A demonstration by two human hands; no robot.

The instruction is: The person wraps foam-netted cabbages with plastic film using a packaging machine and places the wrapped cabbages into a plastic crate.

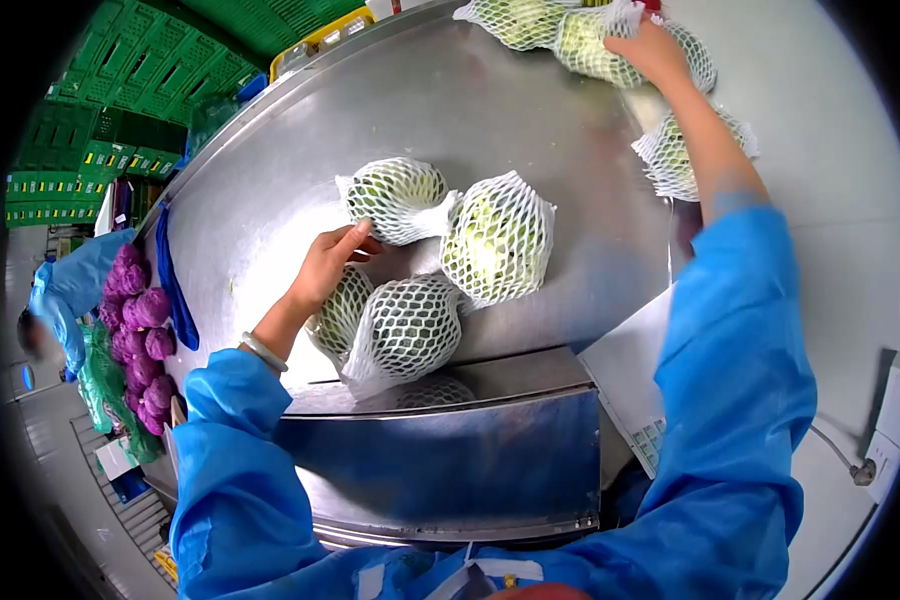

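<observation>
My left hand (328, 262) is over the steel table, thumb and fingers apart. Its thumb tip is at the lower edge of a round green vegetable in a white foam net (398, 198); whether they touch I cannot tell. A paler netted vegetable (497, 240) lies just right of that one. Closer to me are a darker netted vegetable (410, 325) and a smaller, partly covered netted one (340, 310). At the far right corner my right hand (654, 52) grips the netting of a pale green vegetable (592, 45); some of its fingers are hidden.
Another netted vegetable (515, 20) lies at the far edge, and one (682, 158) sits below my right forearm. Purple netted bundles (142, 330) and a person in blue (80, 285) are at left. Green crates (120, 70) stand behind the steel table (300, 130). A scale (635, 400) adjoins its right side.
</observation>
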